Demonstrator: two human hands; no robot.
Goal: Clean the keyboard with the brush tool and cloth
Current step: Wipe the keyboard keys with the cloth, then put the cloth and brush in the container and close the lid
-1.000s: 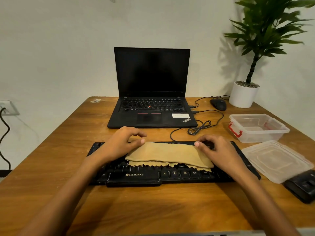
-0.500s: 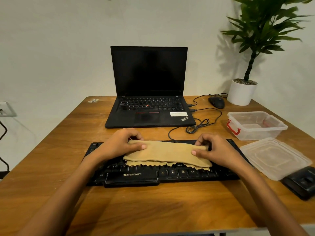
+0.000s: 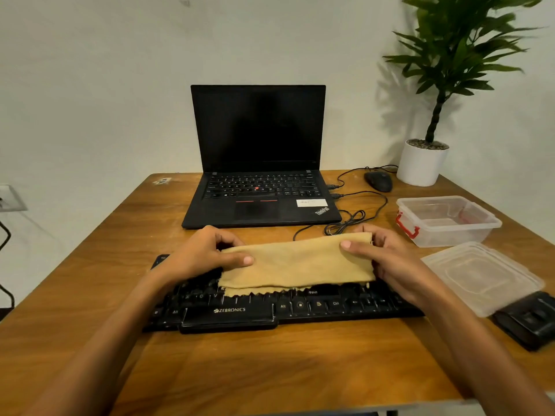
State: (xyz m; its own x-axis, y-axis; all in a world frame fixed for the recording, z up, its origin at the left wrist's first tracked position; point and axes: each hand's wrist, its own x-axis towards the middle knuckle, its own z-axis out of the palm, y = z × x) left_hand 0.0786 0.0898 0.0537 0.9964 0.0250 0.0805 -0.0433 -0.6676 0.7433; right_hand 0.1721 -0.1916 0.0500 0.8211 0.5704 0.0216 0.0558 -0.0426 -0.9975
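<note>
We see a small pale sticker (image 3: 162, 181) at the far left corner of the bench (image 3: 270, 370). Nearer to us, our left hand (image 3: 207, 253) pinches the left end of the tan cloth (image 3: 295, 262), thumb laid flat on top and fingers curled round the far edge. The cloth is folded into a long band and stretches across the black keyboard (image 3: 300, 307), which lies parallel to the near edge of the bench. The band covers the upper key rows. Its zigzag-cut lower layer shows just above the bottom row, and we cannot tell whether it rests on the keys. Behind the keyboard, at the middle of the far edge, an open black laptop (image 3: 259, 187) stands with a dark screen. Two cables run from its right side, and one ends in a loose coil (image 3: 345, 225) just beyond the cloth. Our right hand (image 3: 390, 259) clamps the cloth's right end the same way, thumb on top, so the two hands sit well apart. A black mouse (image 3: 379, 180) and a white pot with a green plant (image 3: 422, 163) sit in the far right corner. Along the right edge sit a clear box with red clips (image 3: 447, 220), its clear lid (image 3: 483, 277) and a black object (image 3: 531, 322) partly under that lid.
</note>
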